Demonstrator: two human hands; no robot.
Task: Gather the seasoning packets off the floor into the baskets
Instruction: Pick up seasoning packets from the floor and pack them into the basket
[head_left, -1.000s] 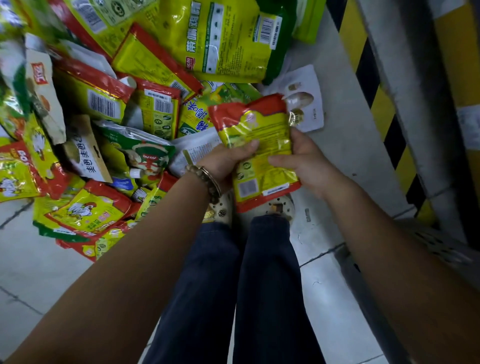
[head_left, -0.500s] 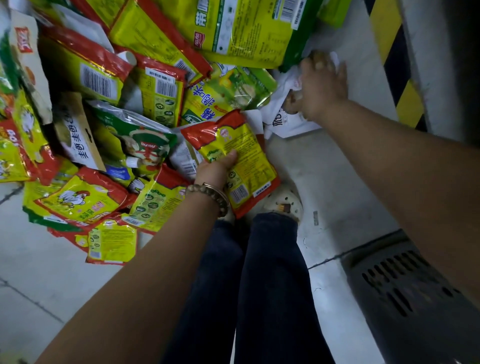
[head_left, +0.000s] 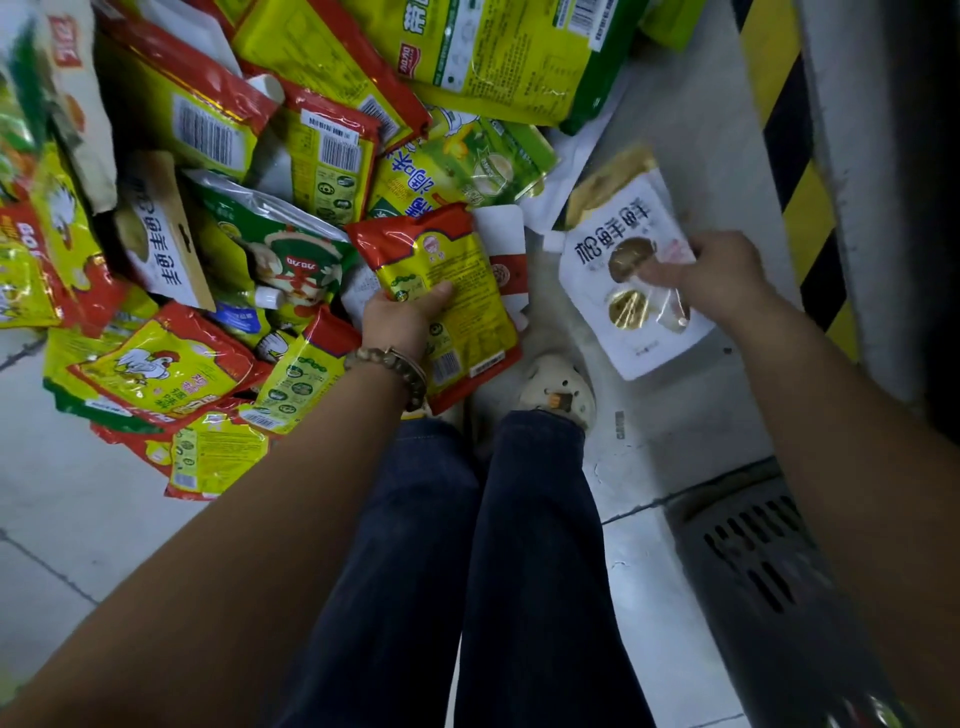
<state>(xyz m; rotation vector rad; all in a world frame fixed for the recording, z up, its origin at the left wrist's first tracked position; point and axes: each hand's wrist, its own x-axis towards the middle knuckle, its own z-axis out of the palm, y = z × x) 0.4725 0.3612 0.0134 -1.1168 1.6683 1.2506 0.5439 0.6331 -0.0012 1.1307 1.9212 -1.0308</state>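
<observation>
Head view: a dark grey slotted basket (head_left: 753, 561) sits on the floor (head_left: 78, 493) at lower right, beside the person's right leg. Only its outer wall shows, the inside is out of sight and the contents can't be told. The pile of seasoning packets (head_left: 208, 208) covers the floor at upper left: red-and-yellow ones, green ones and a few white, overlapping, many with barcode side up. A large yellow-green bag (head_left: 498, 47) lies at the top of the pile, and a chicken-print packet (head_left: 150, 369) at its near left edge. The left hand (head_left: 402, 319), with a beaded bracelet (head_left: 395, 364) at the wrist, grips a red-and-yellow packet (head_left: 452, 296) by its left edge, thumb on the face and fingers curled under. The packet is tilted, just beside the pile and over the light shoe (head_left: 556, 387). The right hand (head_left: 722, 275) holds a white mushroom packet (head_left: 623, 291) by its right side, fingers (head_left: 660, 270) narrow and pinched on it, one lying across the clear window. That packet is blurred, apart from the pile, to the right of it over bare floor; whether it touches the floor can't be told. A yellow-and-black striped edge (head_left: 795, 171) runs along the far right.
</observation>
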